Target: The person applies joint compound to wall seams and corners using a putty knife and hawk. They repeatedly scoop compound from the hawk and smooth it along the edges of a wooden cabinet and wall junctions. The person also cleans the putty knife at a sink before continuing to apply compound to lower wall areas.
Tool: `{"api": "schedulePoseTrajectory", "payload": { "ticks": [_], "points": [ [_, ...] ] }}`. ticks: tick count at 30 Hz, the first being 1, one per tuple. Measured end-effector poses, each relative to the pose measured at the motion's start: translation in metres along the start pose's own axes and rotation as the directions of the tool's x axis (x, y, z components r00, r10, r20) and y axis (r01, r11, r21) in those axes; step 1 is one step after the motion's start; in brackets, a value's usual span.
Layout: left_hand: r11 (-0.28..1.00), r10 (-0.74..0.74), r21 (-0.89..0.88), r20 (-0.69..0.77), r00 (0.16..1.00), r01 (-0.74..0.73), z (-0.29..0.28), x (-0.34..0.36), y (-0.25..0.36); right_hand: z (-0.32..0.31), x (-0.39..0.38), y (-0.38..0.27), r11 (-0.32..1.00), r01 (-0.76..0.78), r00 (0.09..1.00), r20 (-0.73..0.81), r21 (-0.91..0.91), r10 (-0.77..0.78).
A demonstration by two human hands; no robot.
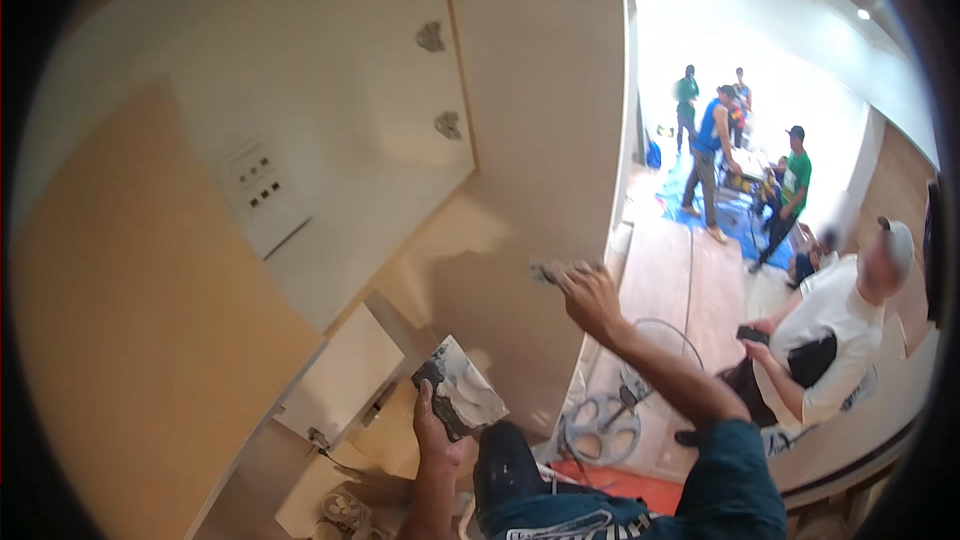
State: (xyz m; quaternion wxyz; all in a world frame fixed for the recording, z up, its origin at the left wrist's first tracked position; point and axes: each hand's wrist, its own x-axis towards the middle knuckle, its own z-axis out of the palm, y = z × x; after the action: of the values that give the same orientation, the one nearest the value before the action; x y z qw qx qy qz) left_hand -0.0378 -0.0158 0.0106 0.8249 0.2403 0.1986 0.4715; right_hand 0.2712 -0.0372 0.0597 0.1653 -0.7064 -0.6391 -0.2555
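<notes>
My right hand (592,298) is raised against the pale wall panel (545,120) and grips a putty knife (553,271), its blade pressed flat on the wall. Lower down, my left hand (433,432) holds a flat square board (462,388) smeared with grey-white filler, tilted toward me. Two grey filler patches (431,36) (448,124) show on the wall above, next to a vertical seam.
A white switch plate (258,183) sits on the wall at left. A seated person in a white shirt (835,335) is close at right. Several people stand farther back on a blue floor sheet (735,220). A fan (600,428) and cable lie on the floor.
</notes>
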Motion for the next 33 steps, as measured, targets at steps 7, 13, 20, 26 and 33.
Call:
{"api": "schedulePoseTrajectory", "payload": {
  "ticks": [7,13,20,26,33],
  "points": [
    [0.971,0.048,0.233,0.049,0.998,-0.058,0.066,0.041,0.068,-0.066,-0.012,-0.027,0.719,0.126,0.957,-0.275,0.684,0.094],
    [0.904,0.005,0.405,0.314,0.950,-0.138,0.103,0.040,0.114,-0.147,0.020,-0.039,0.805,0.483,0.855,-0.387,0.346,-0.346],
    [0.823,0.026,0.539,0.284,0.959,-0.182,0.111,0.032,0.118,-0.161,0.040,-0.062,0.685,0.676,0.734,-0.337,0.273,-0.590],
    [0.700,0.097,0.654,0.310,0.946,-0.286,0.096,0.038,0.109,-0.153,0.041,-0.072,0.666,0.703,0.710,-0.297,0.249,-0.639],
    [0.980,0.069,0.166,0.232,0.970,-0.109,0.092,0.040,0.089,-0.133,0.021,-0.079,0.741,0.450,0.846,-0.503,0.498,-0.176]
  ]
}}
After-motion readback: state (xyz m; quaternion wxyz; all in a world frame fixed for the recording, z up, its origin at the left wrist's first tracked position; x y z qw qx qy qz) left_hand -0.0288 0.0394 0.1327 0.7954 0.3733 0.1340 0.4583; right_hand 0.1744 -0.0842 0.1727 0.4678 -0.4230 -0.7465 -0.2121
